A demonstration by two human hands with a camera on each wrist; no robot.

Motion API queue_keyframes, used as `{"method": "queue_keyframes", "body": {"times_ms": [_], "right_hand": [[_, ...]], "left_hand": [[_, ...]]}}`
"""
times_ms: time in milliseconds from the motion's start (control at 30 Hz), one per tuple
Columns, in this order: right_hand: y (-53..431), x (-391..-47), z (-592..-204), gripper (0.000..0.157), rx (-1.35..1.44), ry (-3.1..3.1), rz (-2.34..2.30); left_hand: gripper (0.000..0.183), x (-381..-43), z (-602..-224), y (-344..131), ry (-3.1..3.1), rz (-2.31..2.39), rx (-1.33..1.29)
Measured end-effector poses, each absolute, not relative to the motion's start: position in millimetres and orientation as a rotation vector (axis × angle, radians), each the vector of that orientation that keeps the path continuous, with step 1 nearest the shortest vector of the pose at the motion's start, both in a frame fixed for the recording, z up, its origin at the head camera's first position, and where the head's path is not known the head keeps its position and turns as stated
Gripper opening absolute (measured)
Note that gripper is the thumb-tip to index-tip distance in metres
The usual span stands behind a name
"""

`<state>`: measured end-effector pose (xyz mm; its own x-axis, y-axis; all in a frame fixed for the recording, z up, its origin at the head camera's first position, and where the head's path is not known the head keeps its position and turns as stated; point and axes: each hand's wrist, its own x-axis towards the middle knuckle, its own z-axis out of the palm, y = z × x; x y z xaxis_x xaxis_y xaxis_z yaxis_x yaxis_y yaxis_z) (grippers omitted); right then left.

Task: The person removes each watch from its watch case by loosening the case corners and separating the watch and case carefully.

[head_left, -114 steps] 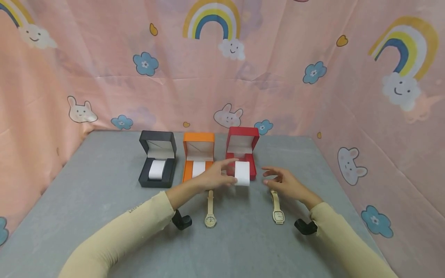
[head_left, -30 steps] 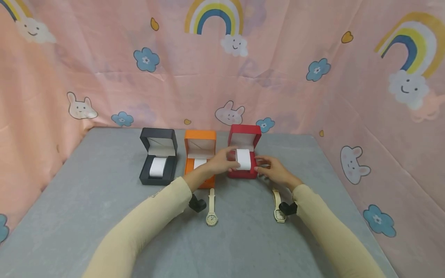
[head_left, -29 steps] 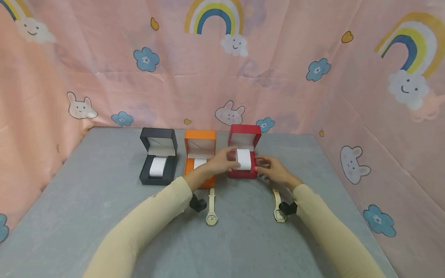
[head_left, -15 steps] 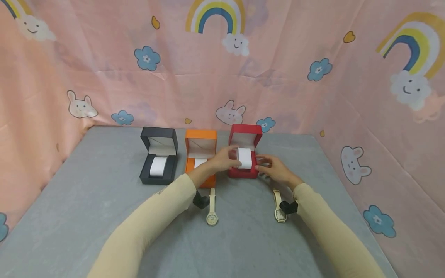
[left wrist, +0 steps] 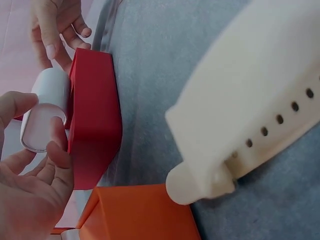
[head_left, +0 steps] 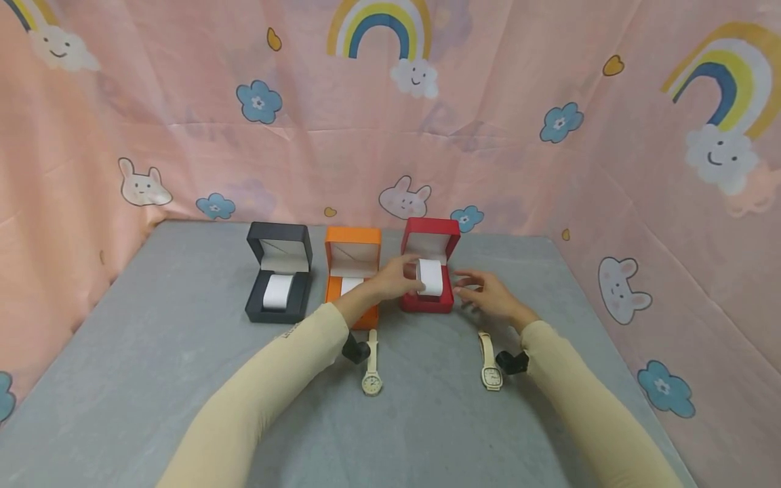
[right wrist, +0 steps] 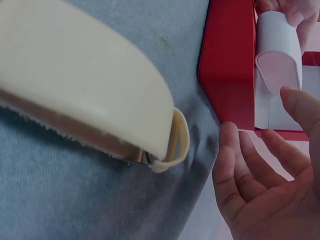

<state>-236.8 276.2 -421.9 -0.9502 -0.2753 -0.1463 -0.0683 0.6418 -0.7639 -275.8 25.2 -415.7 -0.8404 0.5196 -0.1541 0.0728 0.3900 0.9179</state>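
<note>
My left hand (head_left: 396, 276) holds a white watch cushion (head_left: 430, 278) between thumb and fingers, at the opening of the open red watch box (head_left: 427, 306). In the left wrist view the cushion (left wrist: 52, 90) stands out past the box's rim. How deep it sits cannot be told. My right hand (head_left: 493, 295) is just right of the red box with fingers loosely bent and nothing in them. In the right wrist view its fingertips (right wrist: 229, 134) are near the box's edge. A cream watch with a squarish face (head_left: 491, 377) lies in front of that hand.
An orange watch box (head_left: 354, 235) stands left of the red one, partly behind my left forearm. Farther left is a dark grey box (head_left: 276, 316) with a white cushion (head_left: 278, 291) inside. A round-faced cream watch (head_left: 371, 383) lies in front of the orange box.
Over the last seconds my left hand has brought the cushion back from in front of the red box to its opening. My right hand came to the box, then drew slightly away right.
</note>
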Motion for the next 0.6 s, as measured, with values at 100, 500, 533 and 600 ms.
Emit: {"method": "queue_keyframes", "body": {"times_ms": [100, 500, 533, 600], "right_hand": [[276.7, -236.5, -419.8, 0.056, -0.268, 2.615, -1.196], [280.9, -235.6, -417.6, 0.058, -0.232, 2.606, -1.196], [280.7, -235.3, -417.7, 0.058, -0.230, 2.608, -1.194], [279.9, -234.1, -417.3, 0.058, -0.219, 2.612, -1.191]], "left_hand": [[0.072, -275.8, -415.9, 25.5, 2.255, 1.423, 0.513], [0.068, -274.9, -416.9, 27.8, 2.360, 1.338, 0.607], [0.069, -275.0, -418.1, 27.7, 2.366, 1.333, 0.616], [0.069, -275.3, -420.1, 27.6, 2.375, 1.321, 0.627]]}}
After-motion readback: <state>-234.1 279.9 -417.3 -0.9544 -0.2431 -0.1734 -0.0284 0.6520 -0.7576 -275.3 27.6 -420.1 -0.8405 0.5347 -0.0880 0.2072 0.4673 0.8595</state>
